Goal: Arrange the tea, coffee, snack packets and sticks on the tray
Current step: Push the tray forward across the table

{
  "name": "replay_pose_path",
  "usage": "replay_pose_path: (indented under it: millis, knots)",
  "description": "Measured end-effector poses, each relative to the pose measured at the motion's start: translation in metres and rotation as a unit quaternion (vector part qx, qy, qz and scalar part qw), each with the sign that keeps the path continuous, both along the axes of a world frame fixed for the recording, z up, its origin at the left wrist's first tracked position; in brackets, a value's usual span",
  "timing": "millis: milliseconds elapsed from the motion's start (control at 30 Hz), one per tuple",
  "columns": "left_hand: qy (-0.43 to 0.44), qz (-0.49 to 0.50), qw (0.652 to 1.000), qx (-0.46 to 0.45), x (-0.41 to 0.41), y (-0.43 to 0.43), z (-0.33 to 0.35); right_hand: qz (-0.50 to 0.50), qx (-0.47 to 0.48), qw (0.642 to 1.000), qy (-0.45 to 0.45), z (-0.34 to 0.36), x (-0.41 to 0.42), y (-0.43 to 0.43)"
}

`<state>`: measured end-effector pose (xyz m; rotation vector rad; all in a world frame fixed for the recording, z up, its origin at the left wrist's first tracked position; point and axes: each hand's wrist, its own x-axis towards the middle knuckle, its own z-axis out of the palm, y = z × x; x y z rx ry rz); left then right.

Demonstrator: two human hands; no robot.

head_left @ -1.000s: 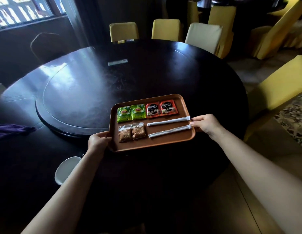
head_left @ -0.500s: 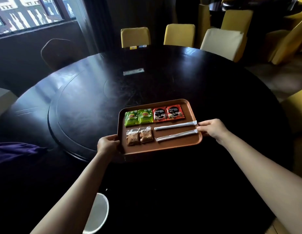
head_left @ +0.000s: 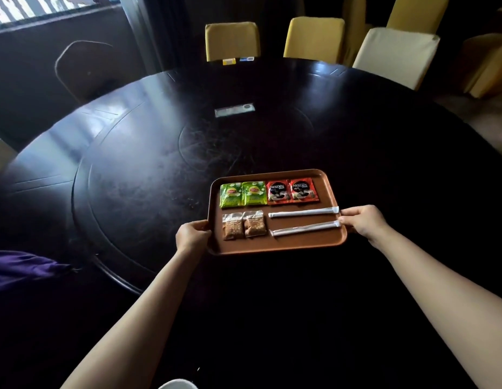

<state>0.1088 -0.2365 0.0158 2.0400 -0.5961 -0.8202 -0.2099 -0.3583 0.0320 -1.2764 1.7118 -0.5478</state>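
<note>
A brown tray (head_left: 278, 245) is over the near part of a large dark round table (head_left: 149, 169). My left hand (head_left: 191, 235) grips its left edge and my right hand (head_left: 360, 221) grips its right edge. In the tray's back row lie two green tea packets (head_left: 242, 194) and two red coffee packets (head_left: 292, 191). In the front row sit two clear snack packets (head_left: 243, 228) on the left and two white wrapped sticks (head_left: 304, 220) on the right, lying side by side.
A raised round turntable (head_left: 126, 192) fills the table's middle, with a small flat card (head_left: 234, 110) on it. Yellow and cream chairs (head_left: 313, 39) ring the far side. A purple cloth (head_left: 22, 269) lies at the left. A white rim (head_left: 178, 384) shows at the bottom edge.
Both hands have carried the tray forward over the table, farther from the near edge. The packets and sticks kept their places on it.
</note>
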Motion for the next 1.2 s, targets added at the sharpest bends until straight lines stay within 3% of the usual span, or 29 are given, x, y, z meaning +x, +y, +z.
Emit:
replay_pose_path:
  millis: [400, 900, 1200]
  knots:
    - [-0.059, -0.015, 0.998, 0.032, 0.015, -0.010, -0.011, 0.023, -0.055, 0.995, 0.083, -0.019, 0.036, -0.007]
    - [-0.130, -0.069, 0.988, 0.037, 0.018, -0.009, -0.018, -0.010, -0.092, 0.989, 0.117, -0.030, 0.042, 0.003]
    - [-0.168, -0.208, 0.961, 0.070, 0.032, 0.000, -0.008, -0.024, -0.078, 0.990, 0.117, -0.025, 0.043, 0.013]
